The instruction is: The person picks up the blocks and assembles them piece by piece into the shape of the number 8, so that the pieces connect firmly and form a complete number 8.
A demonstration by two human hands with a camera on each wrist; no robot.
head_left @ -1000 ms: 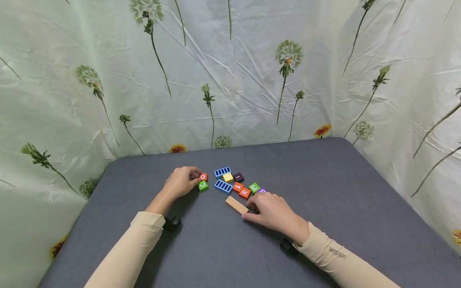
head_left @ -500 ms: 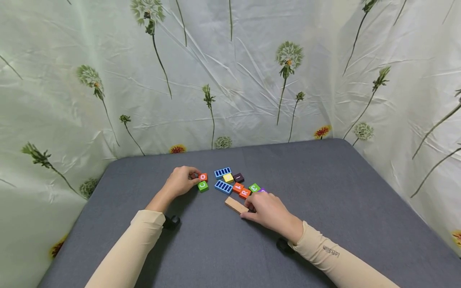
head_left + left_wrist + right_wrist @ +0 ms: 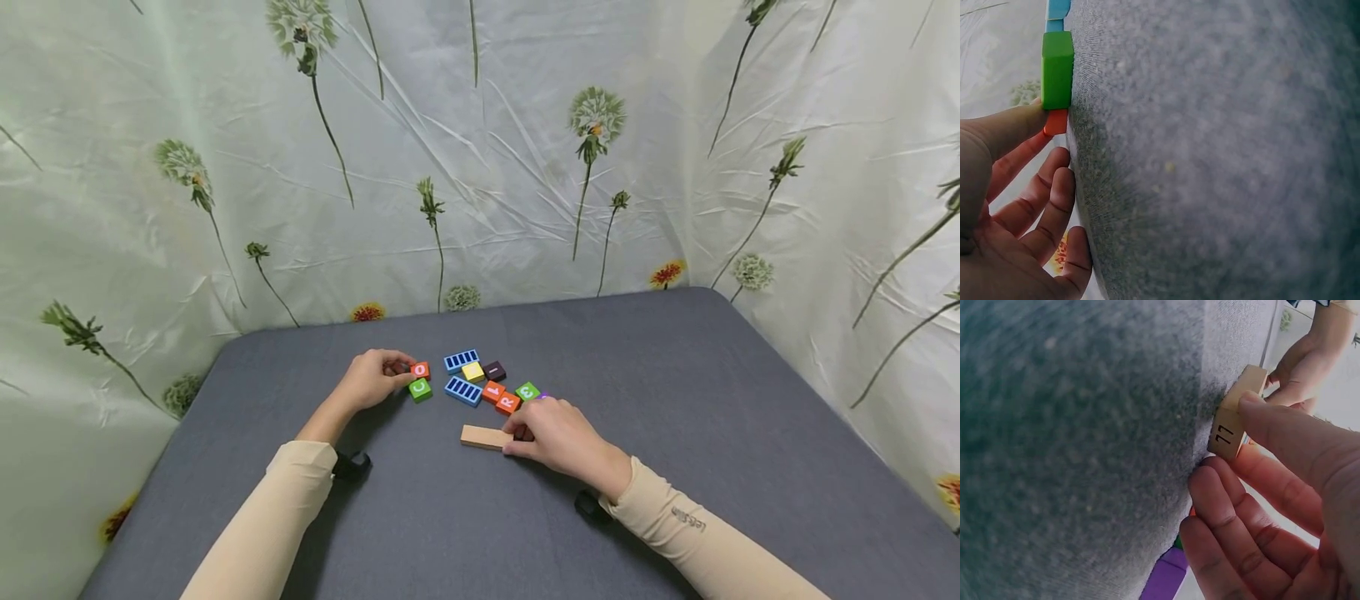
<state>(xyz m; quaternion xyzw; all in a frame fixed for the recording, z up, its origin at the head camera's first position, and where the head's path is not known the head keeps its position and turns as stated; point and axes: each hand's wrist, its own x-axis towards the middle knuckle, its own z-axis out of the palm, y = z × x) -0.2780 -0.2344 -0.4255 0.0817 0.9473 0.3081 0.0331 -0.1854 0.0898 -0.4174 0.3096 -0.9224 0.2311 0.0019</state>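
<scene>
In the head view my left hand (image 3: 367, 380) pinches a red letter block (image 3: 421, 370) marked O between thumb and index finger. A green letter block (image 3: 420, 390) marked C lies against its near side; in the left wrist view this green block (image 3: 1057, 72) covers the thumb tip and most of the red block (image 3: 1055, 123). My right hand (image 3: 558, 435) grips the right end of a plain wooden block (image 3: 482, 437), which lies nearly crosswise on the table. The right wrist view shows the thumb on the wooden block (image 3: 1245, 390), with "77" on its end face.
Between the hands lie two blue slotted blocks (image 3: 463, 391), a yellow block (image 3: 472, 372), a dark block (image 3: 494, 371), an orange R block (image 3: 507, 403) touching another orange block (image 3: 492, 392), and a green block (image 3: 527, 392). A purple block (image 3: 1165, 575) is partly hidden behind my right hand.
The wooden block has turned in my right hand from a slant to nearly crosswise, its left end coming nearer to me. My left hand keeps its place at the red block.
</scene>
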